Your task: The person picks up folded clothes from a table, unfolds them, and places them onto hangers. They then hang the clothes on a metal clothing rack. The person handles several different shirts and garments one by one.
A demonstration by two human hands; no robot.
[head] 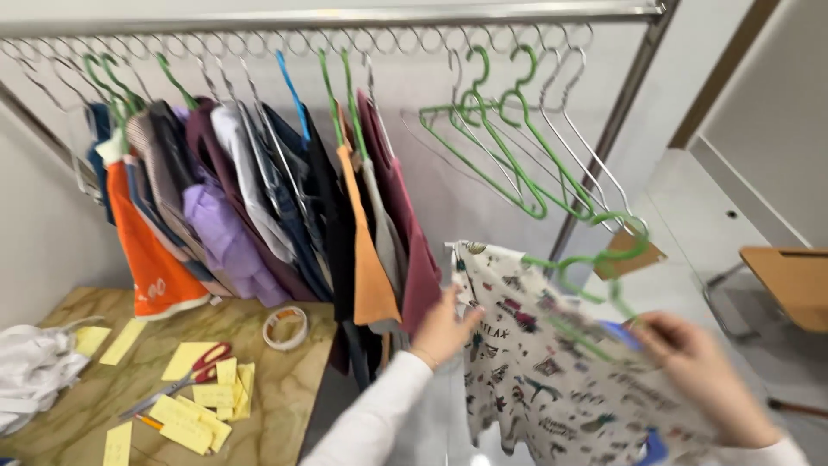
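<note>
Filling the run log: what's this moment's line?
left hand: holds patterned shirt | right hand: holds green hanger | rail: hung clothes

Both arms reach forward and up from the lower edge of the head view, each in a white sleeve that ends at the wrist. The left hand [442, 330] is raised at centre, back of the hand towards the camera, fingers curled in a closed grip. The right hand [700, 373] sits lower and well apart to the right, blurred, palm down, fingers bent and pinched shut in its own grip
</note>
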